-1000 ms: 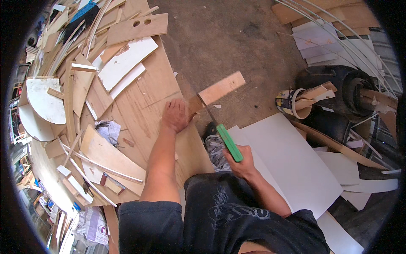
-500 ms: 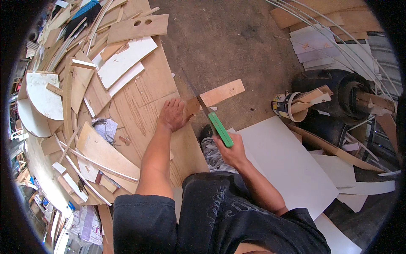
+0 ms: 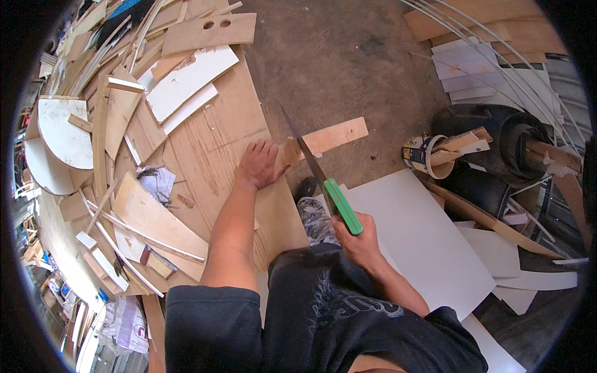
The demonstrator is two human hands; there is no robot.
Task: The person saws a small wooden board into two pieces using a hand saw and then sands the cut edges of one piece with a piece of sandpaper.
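A pale wooden strip [image 3: 337, 133] reaches out over the edge of the plywood surface [image 3: 230, 193]. My left hand [image 3: 258, 163] presses on the strip's near end, fingers curled over it and thumb toward the edge. My right hand [image 3: 357, 239] grips the green handle of a hand saw [image 3: 339, 205]. The long, thin blade lies across the strip just right of my left fingers, slanting away from me; whether it sits in a cut cannot be made out.
Many board offcuts [image 3: 189, 84] are piled at the left. At the right are large white sheets [image 3: 435, 248], a bucket of wood pieces [image 3: 413, 152] and a black drum [image 3: 479, 115]. Bare concrete floor [image 3: 323, 68] lies beyond, with thin rods [image 3: 510, 68] at the upper right.
The saw went forward along its length half a second ago and has since come back toward my body. My left hand stays on the strip; the view has shifted slightly.
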